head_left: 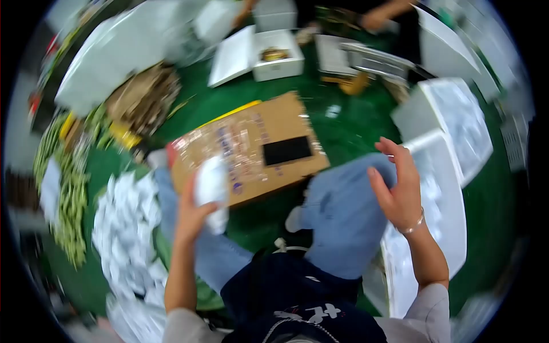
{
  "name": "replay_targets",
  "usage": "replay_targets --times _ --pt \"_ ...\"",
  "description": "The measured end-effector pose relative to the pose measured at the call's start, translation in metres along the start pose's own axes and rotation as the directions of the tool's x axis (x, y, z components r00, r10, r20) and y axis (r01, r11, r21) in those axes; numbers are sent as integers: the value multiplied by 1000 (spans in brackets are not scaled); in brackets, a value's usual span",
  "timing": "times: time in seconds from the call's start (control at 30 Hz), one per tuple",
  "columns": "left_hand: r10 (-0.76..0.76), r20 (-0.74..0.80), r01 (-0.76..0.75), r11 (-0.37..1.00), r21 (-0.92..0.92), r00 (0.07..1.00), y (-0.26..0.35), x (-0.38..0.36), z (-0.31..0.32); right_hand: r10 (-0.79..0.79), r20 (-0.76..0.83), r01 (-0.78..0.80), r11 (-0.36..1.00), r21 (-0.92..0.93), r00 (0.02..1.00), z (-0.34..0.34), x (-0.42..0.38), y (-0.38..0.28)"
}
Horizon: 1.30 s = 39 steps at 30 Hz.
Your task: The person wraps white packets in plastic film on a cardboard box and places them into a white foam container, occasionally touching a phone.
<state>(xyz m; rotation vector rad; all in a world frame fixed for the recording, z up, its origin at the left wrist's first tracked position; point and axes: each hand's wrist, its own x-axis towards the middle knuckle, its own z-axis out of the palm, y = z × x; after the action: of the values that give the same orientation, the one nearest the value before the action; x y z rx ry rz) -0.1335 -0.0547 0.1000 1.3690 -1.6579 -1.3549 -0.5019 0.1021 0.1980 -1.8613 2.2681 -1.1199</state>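
My left hand is closed around a white, elongated, blurred bundle that looks wrapped. It is held over the near left part of a taped cardboard box. On that box lies a flat black rectangle. My right hand holds nothing, its thumb and fingers apart, above my right knee. Beside it stands a long white foam box with pale, shiny contents. A heap of similar white pieces lies to the left of my left leg.
Long green vegetables and crumpled brown paper are at the left. Another foam box stands at the right. Ahead, a small foam box holds something yellowish. Another person's hand is at the far side.
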Motion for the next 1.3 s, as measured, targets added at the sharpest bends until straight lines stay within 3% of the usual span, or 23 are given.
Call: replay_targets --times 0.03,0.1,0.17,0.23,0.3,0.37,0.43,0.47,0.53,0.7,0.73,0.77,0.8,0.83,0.9,0.93,0.97,1.0,1.03,1.1,1.23,1.27,1.3 --pt "77 12 -75 990 -119 997 -10 4 17 -2 159 -43 959 279 987 15 15 -25" --pt "11 126 80 717 -692 992 8 6 55 -196 442 -68 856 513 875 73 28 -54" --pt "72 46 -7 612 -791 996 9 17 84 -293 681 -250 775 580 672 144 36 -64" --pt "169 -58 -161 696 -700 984 -7 37 95 -266 647 -441 546 712 715 198 48 -81" --pt "184 7 -149 818 -555 983 -40 67 69 -116 794 -726 344 596 597 236 75 -76" --pt "330 -57 -328 943 52 942 -73 81 30 -107 858 -806 300 510 502 268 98 -76" --pt "271 -248 -73 799 596 930 -94 76 -8 -223 509 -139 804 578 831 323 101 -64" --pt "258 -258 -58 803 593 931 -104 70 -17 -228 521 -143 804 577 822 330 107 -74" --pt "-157 -204 257 568 782 966 -123 56 -28 -286 545 356 934 -24 788 342 111 -92" --pt "28 -109 75 563 823 994 -165 62 -41 -311 456 363 932 -27 834 399 80 -84" --pt "-244 -68 253 910 328 967 -156 66 -57 -310 450 358 933 -24 838 399 72 -84" --pt "-422 127 440 857 -267 898 -145 70 -73 -310 450 358 933 -25 838 394 64 -84" --pt "-294 254 389 698 -602 921 -135 71 -85 -368 488 414 910 14 792 387 54 -84" --pt "-297 263 397 697 -597 918 -120 76 -85 -417 525 461 886 53 742 382 47 -83" --pt "-66 -70 20 856 -516 995 -92 94 -67 -430 546 458 884 93 719 382 46 -81" --pt "-55 -66 14 858 -514 996 -102 107 -57 -451 577 447 880 160 681 385 51 -80" --pt "282 -46 -285 948 -143 958 -123 121 -45 -473 606 431 873 228 640 390 55 -80" --pt "557 93 -563 797 221 825 -134 128 -38 -468 574 421 879 224 672 402 63 -75" --pt "562 91 -567 794 221 822 -126 127 -41 -470 571 425 878 221 673 403 81 -76" --pt "484 407 -629 523 575 775 -100 124 -54 -456 798 49 878 477 394 399 117 -76" --pt "312 689 -736 474 484 654 -77 155 -78 -399 849 -371 773 514 346 399 132 -63" --pt "354 693 -772 394 498 628 -93 167 -78 -330 738 -293 763 575 588 409 114 -52" --pt "362 695 -779 381 497 621 -91 169 -79 -330 730 -283 765 578 599 404 94 -52"
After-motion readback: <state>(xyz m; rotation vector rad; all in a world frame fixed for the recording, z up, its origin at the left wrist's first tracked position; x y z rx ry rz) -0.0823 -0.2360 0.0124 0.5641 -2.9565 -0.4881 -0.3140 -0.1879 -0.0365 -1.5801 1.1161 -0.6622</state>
